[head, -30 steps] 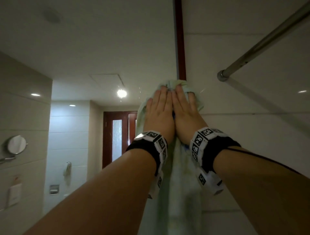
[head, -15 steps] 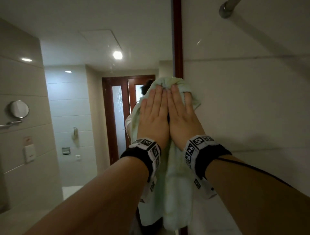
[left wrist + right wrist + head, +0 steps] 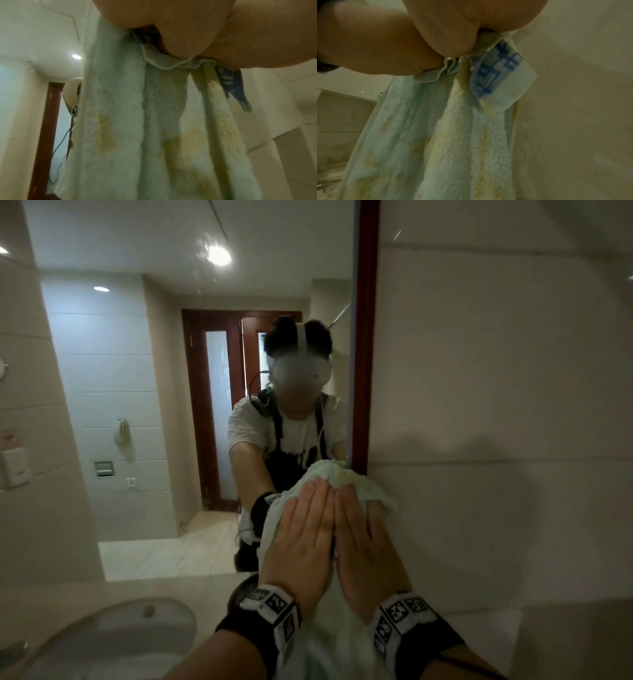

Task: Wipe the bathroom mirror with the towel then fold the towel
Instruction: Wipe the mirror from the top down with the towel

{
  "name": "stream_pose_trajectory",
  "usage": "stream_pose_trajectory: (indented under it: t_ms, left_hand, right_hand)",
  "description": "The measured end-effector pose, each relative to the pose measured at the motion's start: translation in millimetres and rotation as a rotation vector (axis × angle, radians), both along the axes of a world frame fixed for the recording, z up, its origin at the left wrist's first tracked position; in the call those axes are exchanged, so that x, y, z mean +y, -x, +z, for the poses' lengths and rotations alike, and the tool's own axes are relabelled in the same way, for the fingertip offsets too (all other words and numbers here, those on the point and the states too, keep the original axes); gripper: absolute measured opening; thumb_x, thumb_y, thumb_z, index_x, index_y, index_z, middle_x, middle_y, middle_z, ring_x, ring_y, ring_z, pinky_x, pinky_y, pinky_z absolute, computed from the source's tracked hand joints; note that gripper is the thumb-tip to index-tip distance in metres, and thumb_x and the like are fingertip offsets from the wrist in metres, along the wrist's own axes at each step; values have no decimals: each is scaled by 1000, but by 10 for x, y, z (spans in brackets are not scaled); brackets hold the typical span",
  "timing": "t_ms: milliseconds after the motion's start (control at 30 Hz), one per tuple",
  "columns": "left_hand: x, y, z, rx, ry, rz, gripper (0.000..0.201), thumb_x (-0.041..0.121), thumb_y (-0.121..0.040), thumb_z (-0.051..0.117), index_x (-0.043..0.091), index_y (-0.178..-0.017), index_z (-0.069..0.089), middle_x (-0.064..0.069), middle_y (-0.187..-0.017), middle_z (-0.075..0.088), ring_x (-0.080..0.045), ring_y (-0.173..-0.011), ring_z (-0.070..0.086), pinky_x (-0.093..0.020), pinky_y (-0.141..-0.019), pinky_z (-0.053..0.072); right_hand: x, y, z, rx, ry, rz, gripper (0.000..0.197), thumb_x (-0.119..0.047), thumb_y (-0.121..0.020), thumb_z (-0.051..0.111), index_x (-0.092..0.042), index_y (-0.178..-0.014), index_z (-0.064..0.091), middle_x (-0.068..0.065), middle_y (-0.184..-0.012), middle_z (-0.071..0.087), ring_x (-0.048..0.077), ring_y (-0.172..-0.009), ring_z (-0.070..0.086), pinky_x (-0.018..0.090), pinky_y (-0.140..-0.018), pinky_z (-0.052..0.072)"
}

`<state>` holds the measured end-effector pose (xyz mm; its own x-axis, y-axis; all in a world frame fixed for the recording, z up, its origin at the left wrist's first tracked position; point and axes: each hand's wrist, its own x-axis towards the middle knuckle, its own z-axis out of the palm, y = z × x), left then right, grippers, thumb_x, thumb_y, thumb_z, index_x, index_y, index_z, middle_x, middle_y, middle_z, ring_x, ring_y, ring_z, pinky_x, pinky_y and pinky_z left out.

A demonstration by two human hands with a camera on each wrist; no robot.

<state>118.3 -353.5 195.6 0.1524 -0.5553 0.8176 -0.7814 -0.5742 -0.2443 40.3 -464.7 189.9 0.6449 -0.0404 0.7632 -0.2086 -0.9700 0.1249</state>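
Observation:
The pale green towel (image 3: 346,477) is pressed flat against the mirror (image 3: 164,405) near its dark red right frame (image 3: 363,337). My left hand (image 3: 301,529) and right hand (image 3: 366,535) lie side by side on it, fingers straight and pointing up. The rest of the towel (image 3: 163,128) hangs down below my palms. In the right wrist view a white label with blue print (image 3: 503,81) shows on the hanging towel (image 3: 453,135). The heel of my left hand (image 3: 188,33) and the heel of my right hand (image 3: 445,27) fill the tops of the wrist views.
A white sink basin (image 3: 113,642) sits in the counter (image 3: 68,594) at lower left. To the right of the mirror frame is a tiled wall (image 3: 496,405). The mirror reflects a person, a wooden door and a wall phone.
Both hands have slid the towel down the mirror, from near its top to lower down by the counter. The view has dropped with them, bringing the sink into sight.

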Motion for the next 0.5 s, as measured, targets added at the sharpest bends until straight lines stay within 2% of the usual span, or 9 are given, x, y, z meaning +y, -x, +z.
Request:
stream_pose_trajectory:
  t_ms: [67, 133, 200, 267, 300, 400, 467, 500]
  left_hand:
    - [30, 20, 147, 33, 13, -26, 69, 13, -95, 44, 4, -159, 19, -14, -168, 13, -25, -156, 12, -42, -128, 4]
    - [13, 70, 497, 94, 87, -43, 72, 12, -96, 54, 6, -160, 21, -13, -168, 12, -24, -157, 8, -40, -129, 1]
    - [-43, 88, 1057, 89, 121, -40, 72, 19, -99, 53, 8, -161, 19, -13, -170, 10, -24, -158, 4, -42, -128, -1]
    - [-68, 48, 1783, -7, 127, 17, 67, 20, -102, 44, 7, -162, 16, -15, -170, 8, -27, -158, 4, -46, -128, 4]
    - [-71, -3, 2175, -54, 134, 49, 66, 21, -103, 42, 6, -162, 14, -16, -170, 6, -28, -158, 3, -47, -128, 5]
    - [-20, -114, 3260, -99, 120, 128, 70, 25, -104, 38, 8, -163, 6, -12, -171, -2, -27, -158, -2, -41, -125, -5]
    - [3, -130, 3692, -98, 73, 167, 76, 33, -102, 41, 8, -163, 3, -12, -171, -3, -28, -158, -3, -39, -124, -6]
    - [-10, -144, 3772, -102, 61, 160, 80, 37, -100, 43, 8, -163, 3, -12, -171, -2, -28, -158, -2, -40, -125, -5]
  right_hand:
    - [-6, 20, 185, 40, 95, -40, 77, -20, -97, 44, -1, -159, 2, 17, -167, -9, 41, -153, 14, 50, -125, 1]
    - [54, 34, 553, 35, 148, -74, 76, -19, -99, 46, 2, -158, 3, 20, -167, -4, 38, -155, 4, 54, -124, 3]
    - [84, 10, 1125, 12, 184, -104, 69, -19, -103, 38, 3, -158, 2, 23, -167, 0, 38, -155, -2, 58, -123, 5]
    - [60, -102, 1858, -60, 232, -140, 64, -15, -104, 33, 3, -158, 3, 23, -166, 2, 39, -154, -2, 60, -123, 4]
    - [53, -146, 2238, -101, 226, -153, 65, -13, -104, 34, 2, -158, 2, 21, -167, 0, 38, -154, -4, 59, -123, 2]
    - [85, -163, 3243, -183, 167, -187, 74, -10, -101, 40, -5, -159, -6, 15, -168, -11, 40, -153, -8, 53, -125, -3]
    - [112, -129, 3659, -206, 188, -223, 74, -6, -100, 42, -5, -159, -1, 15, -168, -6, 43, -153, -4, 50, -125, -1]
    - [99, -151, 3750, -239, 235, -232, 73, -6, -98, 44, -3, -159, 4, 17, -168, -1, 42, -153, 0, 50, -125, 1]
